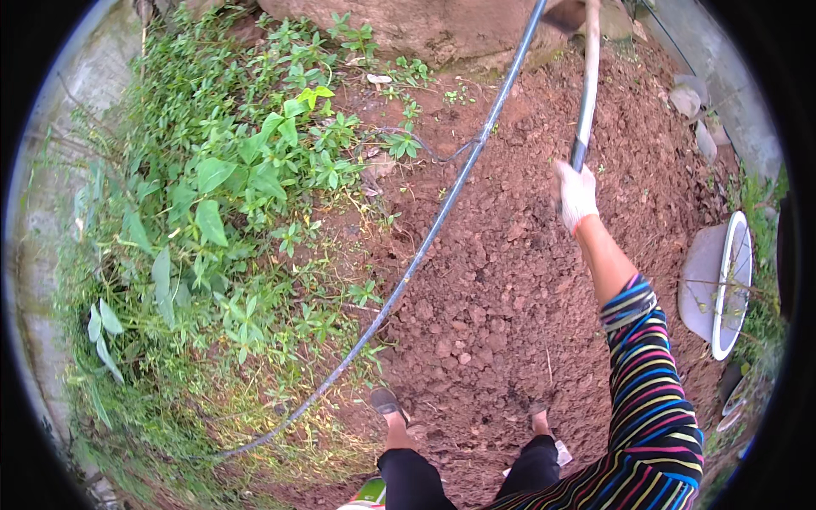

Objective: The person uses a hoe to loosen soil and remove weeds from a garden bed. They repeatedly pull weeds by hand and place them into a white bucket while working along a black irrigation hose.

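My right hand (577,194), in a white knit glove with an orange cuff, grips the lower end of a long-handled tool, probably a hoe. Its wooden handle (591,70) points away from me and leaves the top of the view; the grip end looks dark. Beside the handle at the top edge is a blurred brown blade (565,15). My left hand is out of view. Loose, clumpy reddish soil (484,287) spreads under the tool and around my feet.
A long blue-grey pipe (440,220) slants across the plot. Leafy weeds (255,159) cover the left side. A large rock (414,32) lies at the far end. At right are a white basin (704,280) tipped on its side and several stones (685,101) along a concrete edge (720,57).
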`<control>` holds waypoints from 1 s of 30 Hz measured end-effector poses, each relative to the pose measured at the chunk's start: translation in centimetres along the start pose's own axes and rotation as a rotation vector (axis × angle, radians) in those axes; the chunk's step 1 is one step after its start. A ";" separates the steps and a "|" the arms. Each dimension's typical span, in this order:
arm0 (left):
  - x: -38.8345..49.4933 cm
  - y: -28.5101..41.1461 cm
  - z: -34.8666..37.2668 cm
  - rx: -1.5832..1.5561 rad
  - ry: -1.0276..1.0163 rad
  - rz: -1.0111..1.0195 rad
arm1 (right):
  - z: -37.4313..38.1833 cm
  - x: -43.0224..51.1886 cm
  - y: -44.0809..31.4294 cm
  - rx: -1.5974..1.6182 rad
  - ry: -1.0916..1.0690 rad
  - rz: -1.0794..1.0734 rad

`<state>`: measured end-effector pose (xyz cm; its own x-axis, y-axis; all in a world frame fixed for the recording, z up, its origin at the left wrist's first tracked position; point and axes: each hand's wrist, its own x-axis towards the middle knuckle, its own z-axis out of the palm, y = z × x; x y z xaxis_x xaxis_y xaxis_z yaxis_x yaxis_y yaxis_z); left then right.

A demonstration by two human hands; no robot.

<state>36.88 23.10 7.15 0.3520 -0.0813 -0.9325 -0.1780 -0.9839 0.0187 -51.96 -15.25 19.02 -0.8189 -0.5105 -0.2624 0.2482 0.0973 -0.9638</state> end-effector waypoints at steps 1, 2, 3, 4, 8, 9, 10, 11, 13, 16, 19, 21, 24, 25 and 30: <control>0.8 -0.2 -0.1 -0.002 -0.013 -0.019 | 2.0 1.8 1.1 0.081 0.016 -0.013; 1.5 -0.4 -0.2 -0.003 -0.025 -0.034 | 4.1 3.8 2.6 0.138 -0.017 -0.010; 2.1 -0.8 -0.2 -0.007 -0.033 -0.050 | 5.9 5.6 4.6 0.213 -0.051 -0.043; 2.6 -1.0 -0.4 -0.007 -0.038 -0.064 | 8.1 6.9 7.4 0.148 -0.056 0.059; 3.7 -2.2 -0.8 0.006 -0.042 -0.103 | 9.0 8.8 18.3 -0.675 -0.129 0.098; 3.8 -2.4 -0.9 0.005 -0.048 -0.107 | 7.9 8.6 19.6 -1.026 -0.032 -0.036; 3.7 -2.6 -0.9 0.005 -0.052 -0.108 | 6.0 8.7 19.6 -0.790 -0.147 0.164; 3.7 -2.6 -1.0 -0.003 -0.057 -0.106 | 3.8 8.2 18.9 -0.672 -0.177 0.257; 3.6 -2.8 -1.2 -0.018 -0.087 -0.110 | -0.7 6.3 16.0 -0.814 -0.129 0.262; 3.4 -3.1 -1.6 -0.046 -0.124 -0.117 | -5.7 2.4 10.0 -0.559 -0.123 0.525; 3.7 -3.3 -2.5 -0.087 -0.153 -0.173 | -5.6 0.6 6.2 -0.421 -0.077 0.437; 4.4 -3.1 -2.7 -0.022 -0.148 -0.134 | -3.2 2.3 4.7 -0.333 -0.052 0.249; 5.8 -2.0 -2.7 0.027 -0.129 -0.103 | 2.6 7.0 5.1 -0.031 -0.084 0.096; 6.1 -1.6 -2.7 0.040 -0.121 -0.096 | 4.8 8.4 6.2 0.089 -0.127 0.077; 6.5 -0.2 -2.5 0.090 -0.090 -0.086 | 10.2 9.6 16.8 -0.674 -0.118 0.139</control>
<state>41.52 22.37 1.98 0.2860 0.0214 -0.9580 -0.2336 -0.9680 -0.0914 -50.37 -27.22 0.77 -0.7314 -0.5405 -0.4157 -0.0598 0.6582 -0.7505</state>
